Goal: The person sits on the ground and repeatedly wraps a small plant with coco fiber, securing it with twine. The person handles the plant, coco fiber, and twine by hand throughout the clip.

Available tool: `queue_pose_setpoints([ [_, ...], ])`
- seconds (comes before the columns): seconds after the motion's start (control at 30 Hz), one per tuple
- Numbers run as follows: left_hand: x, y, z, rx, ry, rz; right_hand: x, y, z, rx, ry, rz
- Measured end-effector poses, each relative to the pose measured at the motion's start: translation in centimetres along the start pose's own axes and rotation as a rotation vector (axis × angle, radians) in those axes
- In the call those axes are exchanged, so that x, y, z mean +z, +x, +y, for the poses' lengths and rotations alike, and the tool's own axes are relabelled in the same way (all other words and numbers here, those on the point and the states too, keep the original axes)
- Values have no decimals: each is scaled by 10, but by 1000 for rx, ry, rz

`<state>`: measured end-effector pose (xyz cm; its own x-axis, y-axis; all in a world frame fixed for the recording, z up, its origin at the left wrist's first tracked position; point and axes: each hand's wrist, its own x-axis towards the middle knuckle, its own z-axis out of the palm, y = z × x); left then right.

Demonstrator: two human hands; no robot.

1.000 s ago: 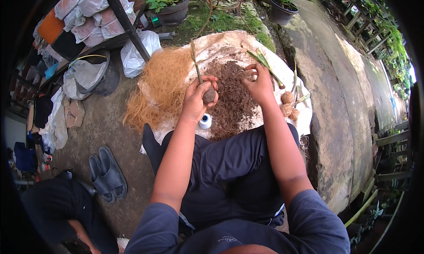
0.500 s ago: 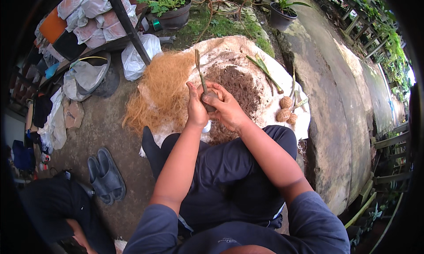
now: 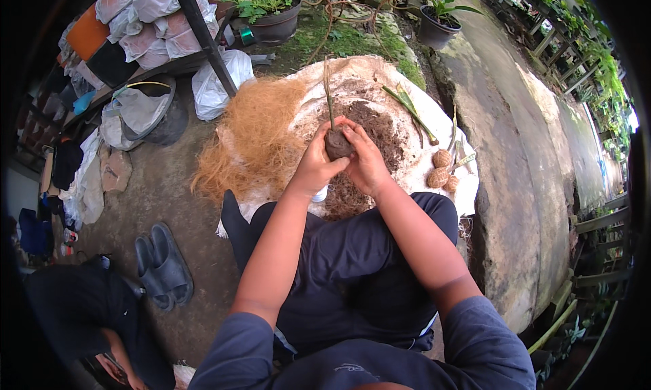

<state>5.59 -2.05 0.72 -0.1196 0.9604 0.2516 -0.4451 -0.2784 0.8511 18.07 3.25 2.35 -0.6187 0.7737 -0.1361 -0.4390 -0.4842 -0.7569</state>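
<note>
Hands meet over the lap, both forearms reaching up from the lower edge and bent inward so the wrists nearly face each other. The left hand (image 3: 315,165) cups a dark soil ball (image 3: 337,144) from the side and below, fingers curled tight around it; the right hand (image 3: 366,161) presses against the ball's other side, fingers wrapped over the top, so both are clenched on the same lump. A thin plant stem (image 3: 329,91) stands up out of the ball, nearly upright. The ball is held just above the loose soil heap (image 3: 369,122) on the white sheet (image 3: 444,129), beside the orange fibre pile (image 3: 254,135). A second ago the right hand was out on the soil heap, apart from the left; half a second ago it had come back to the ball, and now it is closed more fully over it, with the ball drawn slightly nearer the body.
</note>
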Motion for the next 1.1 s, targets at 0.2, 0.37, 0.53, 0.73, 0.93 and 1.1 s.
queue_pose_setpoints([
  [0.2,0,-2,9,-22,682,128,-11,1,-8,156,29,-151],
  [0.37,-4,-2,17,178,1101,98,-6,-2,-16,233,-109,-146],
  [0.53,8,-2,21,201,1067,126,-22,5,0,68,-243,-150],
  [0.73,3,0,19,162,1036,42,-19,7,11,-21,-216,-95],
  [0.93,-16,-2,-14,5,497,100,18,-4,10,-11,97,73],
  [1.1,-1,3,-30,60,348,287,13,5,21,-86,-32,135],
])
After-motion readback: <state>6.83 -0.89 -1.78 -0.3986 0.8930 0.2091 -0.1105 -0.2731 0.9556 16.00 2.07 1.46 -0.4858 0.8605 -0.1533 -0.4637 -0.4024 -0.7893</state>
